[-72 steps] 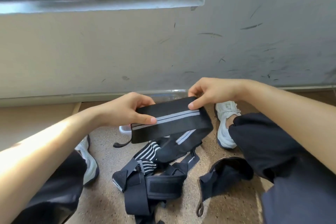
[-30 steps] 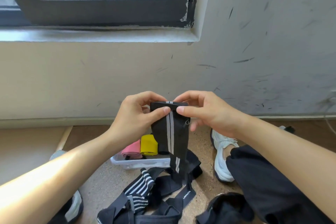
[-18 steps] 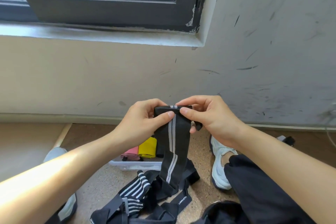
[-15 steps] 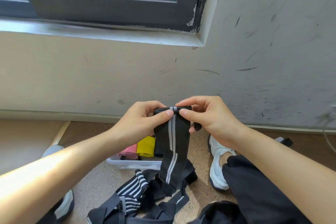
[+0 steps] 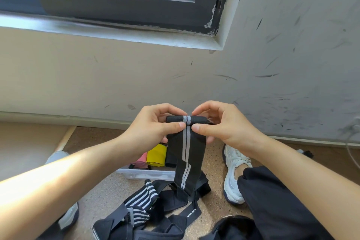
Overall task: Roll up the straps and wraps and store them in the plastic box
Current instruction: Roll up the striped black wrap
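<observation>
A black wrap with two grey stripes point(image 5: 186, 154) hangs in front of me, its top end turned into a small tight roll. My left hand point(image 5: 153, 126) pinches the roll's left side between thumb and fingers. My right hand point(image 5: 220, 122) pinches its right side the same way. The wrap's loose tail drops to a pile of black and striped straps point(image 5: 148, 210) on the floor. Behind the tail sits the clear plastic box point(image 5: 144, 175), holding a pink roll point(image 5: 143, 159), a yellow roll point(image 5: 156, 157) and a black one partly hidden.
I sit on a speckled brown floor facing a scuffed wall under a dark window frame point(image 5: 124, 6). My white shoes point(image 5: 232, 177) flank the pile. A dark bag or pad point(image 5: 231, 228) lies at the bottom right. A cable point(image 5: 350, 142) hangs at the right edge.
The wrap went from stretched sideways between my hands to hanging downward. Its top end has been rolled over into a small roll, and the view tilted up toward the window.
</observation>
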The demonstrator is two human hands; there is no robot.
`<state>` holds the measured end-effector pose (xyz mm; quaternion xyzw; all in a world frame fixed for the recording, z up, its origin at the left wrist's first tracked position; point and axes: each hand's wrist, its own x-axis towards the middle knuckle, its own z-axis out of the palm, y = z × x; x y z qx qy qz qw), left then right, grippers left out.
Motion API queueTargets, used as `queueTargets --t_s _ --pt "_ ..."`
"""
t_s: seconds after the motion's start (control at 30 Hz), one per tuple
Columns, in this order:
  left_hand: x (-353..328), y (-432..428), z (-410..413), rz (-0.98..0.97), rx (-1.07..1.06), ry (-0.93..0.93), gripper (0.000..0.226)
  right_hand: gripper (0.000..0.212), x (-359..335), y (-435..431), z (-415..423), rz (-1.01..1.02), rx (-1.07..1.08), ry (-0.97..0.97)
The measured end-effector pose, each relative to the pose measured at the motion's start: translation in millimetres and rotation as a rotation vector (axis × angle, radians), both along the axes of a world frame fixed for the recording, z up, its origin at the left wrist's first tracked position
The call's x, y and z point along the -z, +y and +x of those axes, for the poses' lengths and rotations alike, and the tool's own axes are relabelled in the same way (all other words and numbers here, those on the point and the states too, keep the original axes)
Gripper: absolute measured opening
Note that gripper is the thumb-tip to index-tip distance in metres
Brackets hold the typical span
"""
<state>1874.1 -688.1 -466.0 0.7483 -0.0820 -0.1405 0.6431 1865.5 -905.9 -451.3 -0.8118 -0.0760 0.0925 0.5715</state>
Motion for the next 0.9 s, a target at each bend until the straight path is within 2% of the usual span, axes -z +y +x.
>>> queueTargets --t_s 0.13,0.27,0.37,0.57,0.67,0.8,0.9 --pt "-1.2 -2.1 -2.1 -0.009 -0.017 -0.045 0.023 0.02 -4.1 -6.3 0.4 -0.036 -0.007 0.051" --pt "-2.0 -4.8 -6.3 -0.043 -0.022 -0.062 0.02 0.016 -2.4 -4.1 -0.6 0.063 -0.039 0.086" --pt "-2.6 -5.5 -5.4 -0.011 -0.006 -0.062 0.021 0.012 0.2 -2.7 0.0 0.12 0.006 0.025" --pt "-0.9 -3.7 -0.8 0.023 0.117 0.077 0.021 0.016 4.8 -4.1 1.5 0.111 0.058 -0.097" --pt "0.0 -5.8 -0.6 -0.019 0.09 0.106 0.024 0.021 6.1 -3.7 2.5 0.087 0.069 -0.151" --pt "3.5 -5.8 1.2 -0.011 0.041 0.093 0.016 0.023 9.8 -1.7 3.9 0.049 0.058 -0.182" --pt "3.7 -5.2 2.7 -0.018 0.013 0.076 0.012 0.022 10.9 -1.4 4.9 0.036 0.045 -0.121"
